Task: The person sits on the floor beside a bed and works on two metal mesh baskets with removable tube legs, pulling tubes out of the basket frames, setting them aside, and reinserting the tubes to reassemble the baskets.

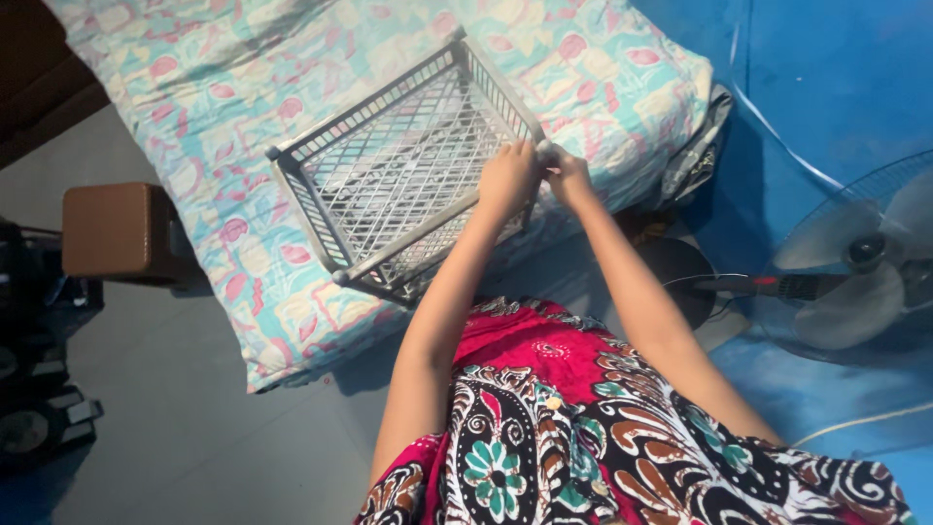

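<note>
Two hands meet at the 3 o'clock corner of a grey lattice basket point(403, 170) lying on the patterned bed point(224, 87). Left hand point(507, 177) grasps the rim; right hand point(567, 175) is clenched on the corner post. A fan point(860, 262) stands at 3 o'clock, a brown stool point(121, 231) at 9.

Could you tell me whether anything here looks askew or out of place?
The grey lattice basket sits tilted on the patterned mattress, one corner overhanging its edge. The left hand and right hand grip that near corner. Nothing looks spilled or broken.
</note>
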